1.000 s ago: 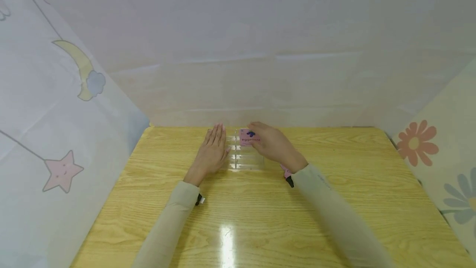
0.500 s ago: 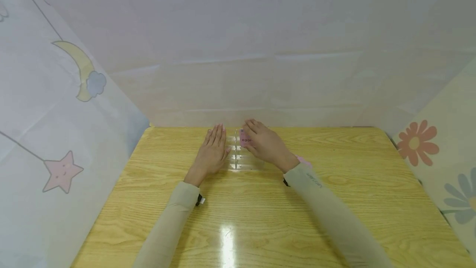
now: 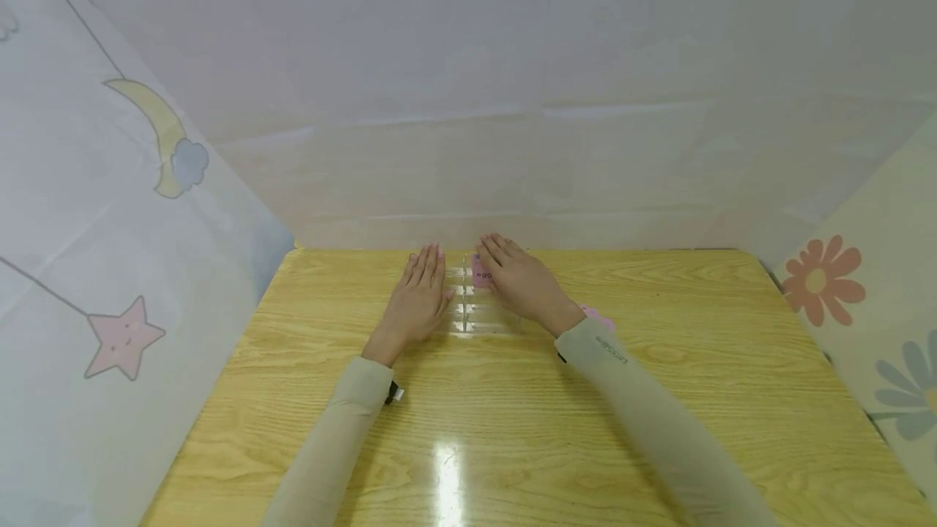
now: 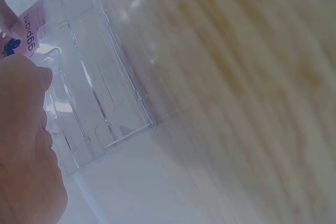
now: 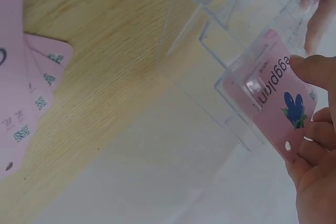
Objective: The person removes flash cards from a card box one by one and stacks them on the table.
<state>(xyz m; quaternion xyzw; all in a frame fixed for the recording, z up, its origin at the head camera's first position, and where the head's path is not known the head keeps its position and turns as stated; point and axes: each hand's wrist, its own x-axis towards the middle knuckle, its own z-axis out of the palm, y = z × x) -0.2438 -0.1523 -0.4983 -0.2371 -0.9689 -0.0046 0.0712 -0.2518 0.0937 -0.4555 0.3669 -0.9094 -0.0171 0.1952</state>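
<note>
A clear plastic card rack (image 3: 486, 322) with several slots stands near the table's back edge. A pink eggplant card (image 5: 270, 85) sits tilted in one of its slots, blue eggplants printed on it. My right hand (image 3: 529, 283) holds this card's outer side, thumb on its printed face and fingers curled at its edge in the right wrist view. Across the rack's left side rests my left hand (image 3: 415, 303), fingers straight and close together. It hides that part of the rack, and a sliver of pink shows by its fingertips.
Several pink cards (image 5: 44, 85) lie fanned on the wooden table (image 3: 468, 413) right of the rack, partly behind the right wrist in the head view. A pale sheet wall (image 3: 468, 185) rises directly behind the table's back edge.
My right hand has turned over the eggplant card, covering more of it, and its fingers now point away from me. The left hand stays in place.
</note>
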